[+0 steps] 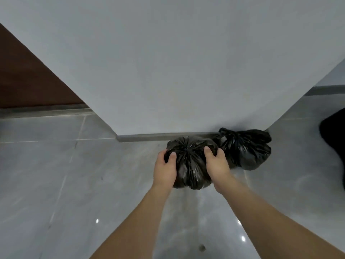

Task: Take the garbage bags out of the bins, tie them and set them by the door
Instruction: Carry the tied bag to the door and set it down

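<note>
I have the left hand (165, 168) and right hand (217, 165) in a curled grip on the tied garbage bag (190, 163), low at the wall beside a second tied bag (246, 148); next I'd judge: set it down, let go

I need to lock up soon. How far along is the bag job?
Done: one tied black plastic garbage bag sits against the grey wall. In hand: the left hand and right hand grip a second gathered black bag beside it. Left: letting go; any remaining bins aren't visible.
</note>
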Motion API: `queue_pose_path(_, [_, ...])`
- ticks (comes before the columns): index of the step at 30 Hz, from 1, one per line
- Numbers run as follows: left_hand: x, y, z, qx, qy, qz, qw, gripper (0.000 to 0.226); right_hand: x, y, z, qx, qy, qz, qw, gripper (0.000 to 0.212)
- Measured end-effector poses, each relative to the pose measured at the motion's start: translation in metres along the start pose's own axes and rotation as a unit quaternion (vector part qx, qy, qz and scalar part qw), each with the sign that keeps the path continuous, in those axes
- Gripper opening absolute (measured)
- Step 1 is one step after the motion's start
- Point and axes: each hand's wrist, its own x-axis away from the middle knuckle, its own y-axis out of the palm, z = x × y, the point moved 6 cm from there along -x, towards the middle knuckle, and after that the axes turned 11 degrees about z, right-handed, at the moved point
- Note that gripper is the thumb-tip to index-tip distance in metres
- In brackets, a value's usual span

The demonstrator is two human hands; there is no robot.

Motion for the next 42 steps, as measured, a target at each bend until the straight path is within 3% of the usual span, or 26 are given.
queue_pose_path(6, [-0.075,0.04,-0.037,0.049,0.004,0.04,0.998,0.022,-0.068,0.031,0.03,0.0,-0.087,0.051,0.995,0.06])
queue_pose_path(14, [-0.085,0.032,-0.051,0.007,0.015,0.061,0.998,0.026,-0.071,0.022,0.033,0.049,-0.153,0.117,0.98,0.053])
queue_pose_path(19, [-0.079,0.02,-0.043,-0.076,0.042,0.053,0.995,0.035,-0.063,0.018,0.03,0.067,-0.163,0.119,0.977,0.05])
queue_pose_path(25, [-0.053,-0.012,-0.001,-0.203,0.146,0.058,0.967,0.047,-0.021,0.007,0.0,0.12,-0.244,0.083,0.959,0.046])
queue_pose_path(30, [0.029,-0.069,0.133,-0.299,0.287,0.053,0.908,0.046,0.084,-0.032,-0.109,0.207,-0.317,0.017,0.925,0.051])
queue_pose_path(37, [0.195,-0.191,0.405,-0.329,0.358,0.094,0.869,0.047,0.288,-0.144,-0.347,0.328,-0.4,-0.008,0.856,0.058])
queue_pose_path(42, [0.354,-0.296,0.601,-0.369,0.467,0.178,0.783,0.047,0.452,-0.261,-0.525,0.382,-0.449,0.027,0.807,0.061])
